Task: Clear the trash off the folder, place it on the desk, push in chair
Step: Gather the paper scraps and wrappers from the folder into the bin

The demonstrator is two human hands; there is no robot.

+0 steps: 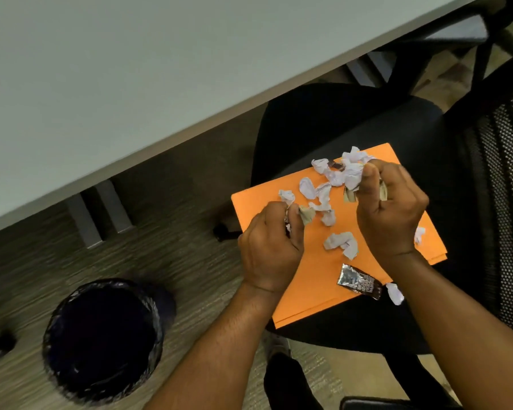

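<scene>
An orange folder (308,279) lies on the black seat of an office chair (338,125). Several crumpled white paper scraps (341,242) and foil wrappers are scattered over it. A silver and brown wrapper (359,281) lies near the folder's front edge. My left hand (270,247) is closed over the folder's left side, gripping a foil wrapper and a scrap. My right hand (391,205) is closed over the far right part, pinching crumpled paper and wrappers. The grey desk (131,69) fills the upper left.
A black bin (101,338) lined with a dark bag stands on the carpet to the left of the chair. The chair's mesh backrest (507,202) is at the right. Grey desk legs (98,214) stand under the desk edge. A second chair base shows top right.
</scene>
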